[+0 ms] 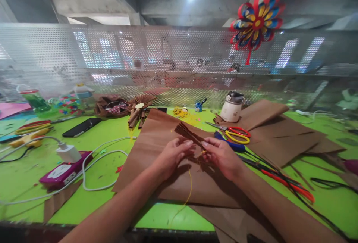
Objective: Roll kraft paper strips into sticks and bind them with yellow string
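Between my two hands is a bundle of pleated brown paper, folded like a closed fan. My left hand grips its lower left side with thumb and fingers. My right hand pinches the right end, where a bit of yellow thread shows. A loose length of yellow thread trails down from the bundle toward the table edge. Under my hands lies a large sheet of brown paper. Red-and-yellow-handled scissors rest just beyond my right hand, close to a blue-handled tool.
A purple power strip with a white charger, white cables and a black phone lie left. Brown paper sheets and long red-handled tool lie right. A cream jug stands behind. A paper flower hangs above.
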The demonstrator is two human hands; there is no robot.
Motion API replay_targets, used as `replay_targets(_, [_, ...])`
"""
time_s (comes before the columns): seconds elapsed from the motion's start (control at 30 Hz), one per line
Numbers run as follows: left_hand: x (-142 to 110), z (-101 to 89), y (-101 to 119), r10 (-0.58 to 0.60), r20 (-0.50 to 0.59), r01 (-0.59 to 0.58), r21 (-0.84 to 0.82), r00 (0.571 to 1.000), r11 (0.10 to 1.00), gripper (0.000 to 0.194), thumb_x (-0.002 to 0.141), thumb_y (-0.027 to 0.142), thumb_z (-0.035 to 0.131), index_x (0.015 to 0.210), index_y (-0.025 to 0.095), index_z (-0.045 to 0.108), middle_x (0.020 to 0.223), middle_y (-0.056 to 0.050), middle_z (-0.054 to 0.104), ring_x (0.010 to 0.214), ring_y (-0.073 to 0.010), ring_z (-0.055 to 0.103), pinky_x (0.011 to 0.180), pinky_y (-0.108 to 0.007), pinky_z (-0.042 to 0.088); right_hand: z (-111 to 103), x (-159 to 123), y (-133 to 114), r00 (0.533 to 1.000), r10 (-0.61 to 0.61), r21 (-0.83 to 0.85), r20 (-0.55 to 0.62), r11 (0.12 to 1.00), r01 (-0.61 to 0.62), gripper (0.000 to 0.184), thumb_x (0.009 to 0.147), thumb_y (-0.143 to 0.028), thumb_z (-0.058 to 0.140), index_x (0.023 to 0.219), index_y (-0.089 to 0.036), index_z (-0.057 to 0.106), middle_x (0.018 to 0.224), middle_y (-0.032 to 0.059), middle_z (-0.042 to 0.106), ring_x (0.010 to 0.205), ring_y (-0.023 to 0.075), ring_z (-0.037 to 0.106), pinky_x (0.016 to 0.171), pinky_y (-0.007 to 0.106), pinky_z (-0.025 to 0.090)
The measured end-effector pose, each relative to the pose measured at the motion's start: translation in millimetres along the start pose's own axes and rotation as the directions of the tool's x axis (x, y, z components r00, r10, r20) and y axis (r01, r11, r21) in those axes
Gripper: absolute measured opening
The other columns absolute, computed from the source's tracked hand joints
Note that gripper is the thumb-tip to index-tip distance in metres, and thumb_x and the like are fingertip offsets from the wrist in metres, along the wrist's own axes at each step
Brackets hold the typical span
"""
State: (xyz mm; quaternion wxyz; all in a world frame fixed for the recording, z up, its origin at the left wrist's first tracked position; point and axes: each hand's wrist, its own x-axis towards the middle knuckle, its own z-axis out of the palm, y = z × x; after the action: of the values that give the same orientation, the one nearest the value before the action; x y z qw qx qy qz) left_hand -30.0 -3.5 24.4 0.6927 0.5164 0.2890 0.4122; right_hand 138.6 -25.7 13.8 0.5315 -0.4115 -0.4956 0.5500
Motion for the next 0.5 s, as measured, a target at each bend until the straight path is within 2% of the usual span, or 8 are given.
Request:
replay_targets(0.03, [-1,-2.2,2,-0.037,-0.007,0.038,0.082,0.999,0.996,0.03,0.077,0.033,0.063,0.104,0.018,0.064,0.104,-0.01,0.066,0.085,-0.0176,0.062,0.069,-0.026,0.048,-6,4,-3,0.996,-0.065,-0.117,-0.055,0.991,0.058,0.029,0.073,-0.04,0.064,0.084,-0.014,0.062,0.067,-0.0009,0.054,0.053,0.0091,0.047,0.051,0.023,0.038])
replay_targets(0.1, [-5,-5.1,8,0.031,-0.088,-0.003,0.302,0.996,0.953,0.024,0.075,0.032,0.064,0.09,0.015,0.068,0.086,-0.01,0.069,0.071,-0.0169,0.061,0.061,-0.025,0.046,-20,10,-9,0.974,-0.188,-0.318,-0.125,0.938,0.14,0.027,0.074,-0.039,0.061,0.081,-0.013,0.063,0.06,-0.0031,0.051,0.051,0.0093,0.043,0.049,0.023,0.035])
replay_targets(0.17, [-11,-6.2,14,0.27,-0.138,-0.156,0.54,0.953,0.827,0.02,0.076,0.031,0.062,0.067,0.014,0.067,0.062,-0.006,0.064,0.057,-0.0146,0.055,0.056,-0.024,0.042,-32,14,-16,0.961,-0.238,-0.409,-0.138,0.898,0.163,0.022,0.072,-0.034,0.062,0.078,-0.013,0.065,0.054,-0.0046,0.048,0.049,0.0095,0.041,0.049,0.023,0.033])
replay_targets(0.27, [-20,-5.3,22,0.655,-0.067,-0.411,0.729,0.753,0.547,0.026,0.079,0.026,0.058,0.055,0.017,0.06,0.054,-0.002,0.055,0.055,-0.0125,0.049,0.058,-0.024,0.038,-42,14,-26,0.967,-0.245,-0.496,-0.065,0.849,0.182,0.012,0.068,-0.024,0.064,0.073,-0.014,0.069,0.058,-0.0016,0.057,0.058,0.0128,0.048,0.057,0.026,0.037])
replay_targets(0.3, [-21,-4.4,24,0.717,-0.035,-0.466,0.738,0.696,0.488,0.02,0.079,0.024,0.058,0.061,0.018,0.063,0.059,-0.002,0.056,0.058,-0.0129,0.049,0.061,-0.023,0.039,-43,13,-29,0.969,-0.245,-0.546,0.001,0.812,0.206,0.012,0.068,-0.022,0.063,0.074,-0.015,0.07,0.064,0.0004,0.062,0.063,0.0146,0.052,0.061,0.027,0.039])
replay_targets(0.33, [-21,-3.2,25,0.742,-0.001,-0.506,0.732,0.67,0.458,0.011,0.079,0.022,0.059,0.072,0.018,0.066,0.066,-0.003,0.058,0.063,-0.0137,0.051,0.064,-0.024,0.04,-43,12,-31,0.968,-0.24,-0.599,0.078,0.765,0.238,0.013,0.069,-0.022,0.062,0.076,-0.016,0.071,0.071,0.0021,0.066,0.069,0.0161,0.054,0.065,0.028,0.04])
replay_targets(0.4, [-20,0.1,26,0.716,0.099,-0.555,0.707,0.691,0.438,0.018,0.079,0.02,0.06,0.095,0.02,0.066,0.089,-0.007,0.062,0.08,-0.0166,0.055,0.074,-0.025,0.042,-40,8,-36,0.951,-0.219,-0.674,0.219,0.671,0.31,0.018,0.074,-0.022,0.057,0.084,-0.016,0.072,0.082,0.0045,0.068,0.075,0.0176,0.057,0.07,0.03,0.042])
replay_targets(0.5, [-17,6.7,22,0.617,0.246,-0.579,0.697,0.747,0.423,0.039,0.079,0.02,0.061,0.117,0.019,0.059,0.117,-0.012,0.055,0.107,-0.0211,0.049,0.093,-0.03,0.037,-33,1,-41,0.93,-0.229,-0.682,0.288,0.633,0.367,0.024,0.079,-0.024,0.053,0.093,-0.013,0.07,0.087,0.0065,0.069,0.077,0.0175,0.058,0.071,0.03,0.043])
